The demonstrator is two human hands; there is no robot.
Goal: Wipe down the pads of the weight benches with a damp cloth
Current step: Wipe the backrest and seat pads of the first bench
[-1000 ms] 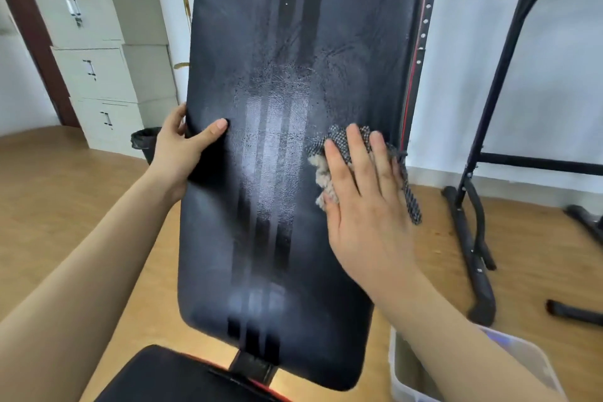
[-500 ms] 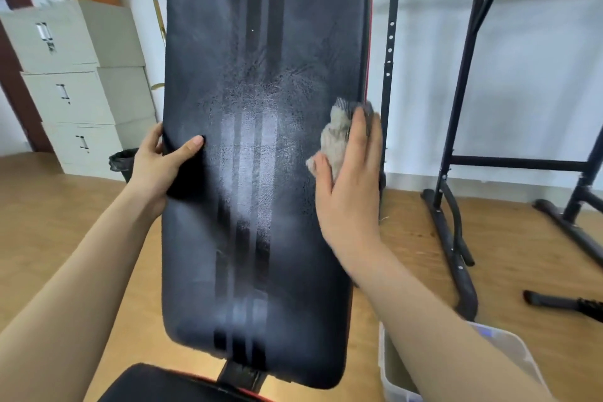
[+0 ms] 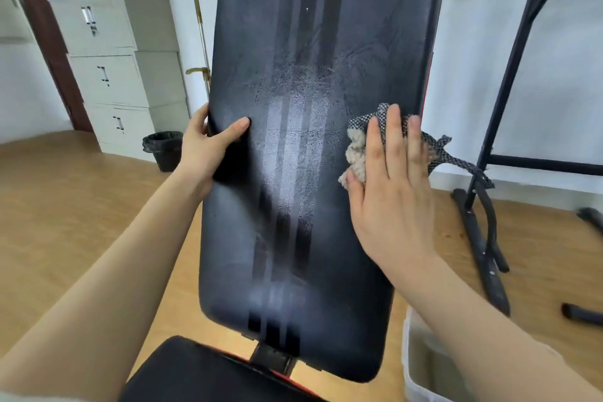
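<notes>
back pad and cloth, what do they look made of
Back pad: likely vinyl or faux leather, black, with a fine crackled grain and a dull sheen. Cloth: seems two-sided fabric, with fluffy beige pile and a woven black-and-white check.

Grey filing cabinets (image 3: pixel 111 65) stood against a white wall (image 3: pixel 473 59) on wooden floor (image 3: pixel 65 206); a black bin (image 3: pixel 163 150), seemingly bag-lined, sat beside them.

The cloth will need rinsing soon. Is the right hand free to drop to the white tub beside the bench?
Probably yes: the tub sits open just below that forearm, nothing between; the right hand only presses the cloth.
</notes>
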